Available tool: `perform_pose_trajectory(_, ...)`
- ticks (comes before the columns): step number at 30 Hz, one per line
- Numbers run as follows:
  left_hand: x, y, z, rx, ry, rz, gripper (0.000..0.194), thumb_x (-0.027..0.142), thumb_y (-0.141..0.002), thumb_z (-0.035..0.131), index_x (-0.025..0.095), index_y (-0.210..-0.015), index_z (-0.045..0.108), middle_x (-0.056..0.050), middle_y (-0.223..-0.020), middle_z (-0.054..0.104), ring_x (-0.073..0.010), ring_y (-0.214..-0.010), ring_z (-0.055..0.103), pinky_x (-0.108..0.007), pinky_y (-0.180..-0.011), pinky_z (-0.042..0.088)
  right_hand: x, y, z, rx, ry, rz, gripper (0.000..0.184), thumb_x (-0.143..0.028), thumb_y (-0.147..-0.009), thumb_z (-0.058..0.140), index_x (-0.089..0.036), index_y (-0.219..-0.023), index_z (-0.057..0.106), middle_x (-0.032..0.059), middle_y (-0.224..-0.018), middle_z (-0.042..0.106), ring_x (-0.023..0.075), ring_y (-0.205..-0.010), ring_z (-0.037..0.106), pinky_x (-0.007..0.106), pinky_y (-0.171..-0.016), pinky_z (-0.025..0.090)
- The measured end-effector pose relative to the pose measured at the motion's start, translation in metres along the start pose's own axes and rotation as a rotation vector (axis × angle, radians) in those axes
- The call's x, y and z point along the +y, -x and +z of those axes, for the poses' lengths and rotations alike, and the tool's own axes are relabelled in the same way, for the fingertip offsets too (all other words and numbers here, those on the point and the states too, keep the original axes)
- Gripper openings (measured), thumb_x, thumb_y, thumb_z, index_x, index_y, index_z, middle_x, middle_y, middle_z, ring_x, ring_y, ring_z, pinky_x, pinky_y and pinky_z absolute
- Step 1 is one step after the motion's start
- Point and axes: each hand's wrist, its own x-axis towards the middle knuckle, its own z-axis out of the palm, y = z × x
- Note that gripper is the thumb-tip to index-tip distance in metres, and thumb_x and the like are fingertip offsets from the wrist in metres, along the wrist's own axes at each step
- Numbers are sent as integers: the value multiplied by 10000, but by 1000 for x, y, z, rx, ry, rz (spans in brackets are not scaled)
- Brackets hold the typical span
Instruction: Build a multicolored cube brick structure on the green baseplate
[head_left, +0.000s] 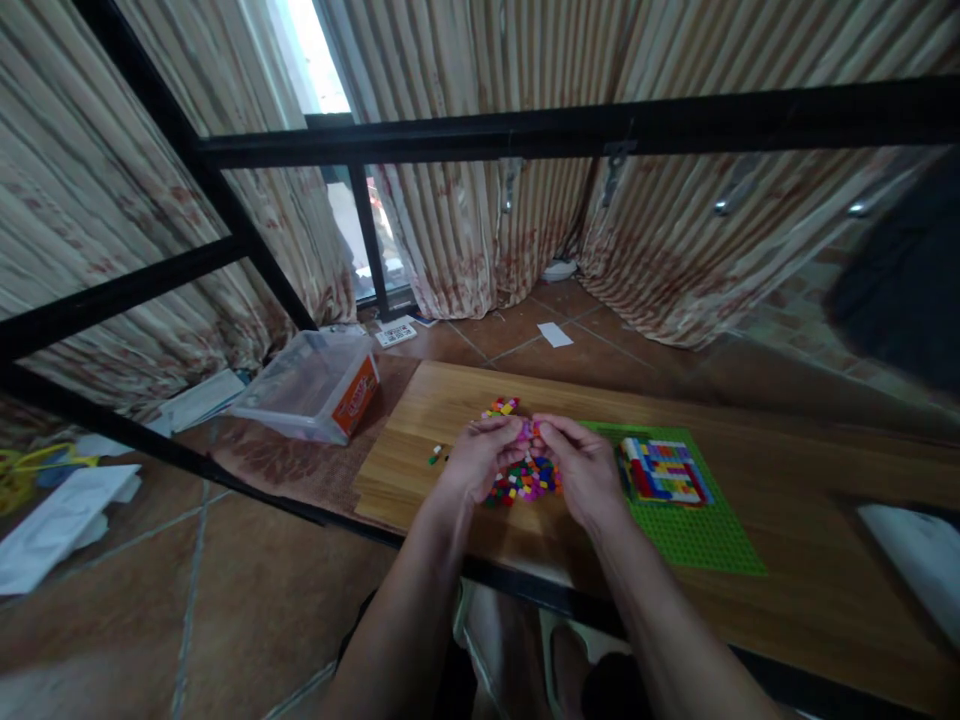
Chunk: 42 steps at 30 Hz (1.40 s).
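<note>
Left fingers (pixel 505 432) and right fingers (pixel 553 432) pinch small bricks (pixel 528 431) — loose pile (pixel 525 480) below, green baseplate (pixel 709 545) rightward.

Bricks (pixel 528 430) sit between the two hands (pixel 480 457), above a loose pile (pixel 525 488) on the worktop (pixel 412 405). A couple of stray pieces (pixel 434 459) lie left of the pile; a baseplate (pixel 694 545) lies right of it, bearing a brick structure (pixel 667 475). Left of the worktop, a bin (pixel 300 390) stands on a mat (pixel 262 475). Curtains (pixel 450 230) hang behind, across a strip of floor (pixel 514 343).
</note>
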Motion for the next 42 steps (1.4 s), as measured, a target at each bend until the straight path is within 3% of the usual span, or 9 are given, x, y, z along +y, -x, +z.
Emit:
perform_pose_trajectory(3,4,-3,-9,22,-84,3,142,215,-732,788,106,-780,709,-29,-689,677,-79,-613,616,-193,-639,501,7,-7,-7,-22,62,53,285,-431,-689,756,-219,-879,769,25,-751,733,168,-658,629,332,-650,541)
perform_pose_trajectory(5,4,-5,-14,72,-257,33,130,237,-776,740,112,-794,707,-22,-686,666,-90,-620,607,-208,-643,493,11,-11,-15,-34,242,59,237,-397,-727,708,-217,-868,768,34,-776,739,186,-686,646,353,-678,541)
perform_pose_trajectory(11,-3,-9,-29,135,-1122,296,137,162,-797,614,157,-830,747,-7,-753,704,-134,-705,608,-238,-698,463,17,-12,-28,-95,888,-194,193,-192,-796,580,-226,-831,767,60,-910,743,204,-822,671,363,-820,502)
perform_pose_trajectory(14,-7,-9,-30,124,-1319,316,180,171,-805,593,178,-879,757,-34,-850,744,-165,-793,648,-257,-749,478,21,-12,-28,-143,1036,-231,199,-172,-795,587,-238,-845,768,56,-913,726,193,-809,655,348,-806,494)
perform_pose_trajectory(18,-9,-8,-27,137,-1413,316,245,160,-797,589,181,-977,755,-73,-946,759,-198,-861,679,-287,-792,495,26,-14,-27,-170,1084,-224,216,-190,-792,602,-215,-929,768,70,-935,703,196,-812,644,353,-804,495)
perform_pose_trajectory(25,-2,-6,-26,121,-1493,323,287,166,-795,579,182,-1027,746,-103,-985,749,-236,-884,683,-314,-818,505,22,-18,-28,-77,1117,-229,220,-218,-813,580,-221,-955,748,68,-948,698,184,-802,638,343,-818,488)
perform_pose_trajectory(30,1,-21,-15,143,-1669,460,371,129,-830,498,164,-1140,700,-123,-1125,705,-240,-1046,631,-332,-971,451,18,-18,-28,-39,1113,-219,238,-264,-840,547,-205,-951,749,85,-938,699,200,-778,640,352,-783,491)
perform_pose_trajectory(33,-1,-37,-7,68,-1798,528,453,92,-808,487,130,-1229,650,-144,-1191,673,-252,-1137,572,-355,-1047,393,16,-18,-30,-43,1083,-221,243,-276,-839,544,-210,-952,749,82,-943,700,193,-758,636,350,-770,490)
perform_pose_trajectory(42,-2,-55,0,24,-1874,401,383,219,-840,530,118,-1192,645,-181,-1212,631,-299,-1162,513,-410,-1012,401,13,-19,-37,-82,1039,-199,239,-277,-849,536,-218,-958,740,78,-967,703,185,-751,630,347,-767,494)
